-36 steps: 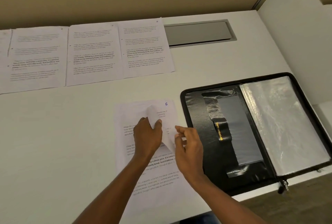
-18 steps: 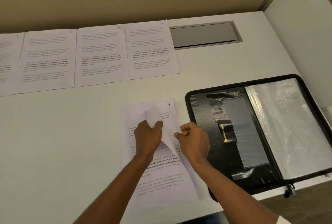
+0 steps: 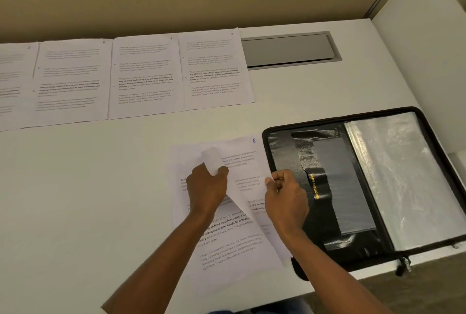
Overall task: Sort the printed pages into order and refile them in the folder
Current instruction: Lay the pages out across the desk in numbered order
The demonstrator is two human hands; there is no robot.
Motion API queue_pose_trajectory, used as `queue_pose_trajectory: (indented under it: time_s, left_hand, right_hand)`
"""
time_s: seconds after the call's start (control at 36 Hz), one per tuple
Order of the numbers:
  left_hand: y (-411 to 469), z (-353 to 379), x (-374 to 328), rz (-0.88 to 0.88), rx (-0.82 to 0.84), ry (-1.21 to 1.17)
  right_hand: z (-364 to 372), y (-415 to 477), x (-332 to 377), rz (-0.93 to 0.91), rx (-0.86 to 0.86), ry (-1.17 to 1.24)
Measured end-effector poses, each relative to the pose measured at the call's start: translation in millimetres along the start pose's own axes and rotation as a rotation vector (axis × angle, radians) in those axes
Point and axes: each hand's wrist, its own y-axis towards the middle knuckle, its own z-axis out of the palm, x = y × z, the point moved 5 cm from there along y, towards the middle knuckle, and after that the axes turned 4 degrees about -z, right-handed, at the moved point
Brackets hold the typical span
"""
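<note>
Stack: the unsorted stack lay on the desk in front of the person, with its right edge at the rim of the open folder.
Handling, as a judgement: it was thin printer paper, light and limp. Sheets would likely cling together and crease, so each was best peeled singly by a corner or edge.
Left hand: the left hand pinched the curled-up lifted sheet between thumb and fingers.
Right hand: the right hand was curled and nipped a sheet's right edge. Whether it was the same sheet could not be told.
Folder: it lay flat, its clear sleeve on the right half.
Sorted row: the sorted row lay side by side at the desk's back, well apart from the stack.
</note>
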Motion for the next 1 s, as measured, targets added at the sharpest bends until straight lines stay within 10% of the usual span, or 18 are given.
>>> queue_pose_trajectory:
  time_s: [0.64,1.0]
  left_hand:
    - [6,20,1,0.119,0.052,0.212]
    - [6,44,-21,0.068,0.021,0.795]
  right_hand:
    - [-100,52,-20,-0.099,-0.386,-0.018]
    - [-173,144,-37,-0.076,-0.555,0.174]
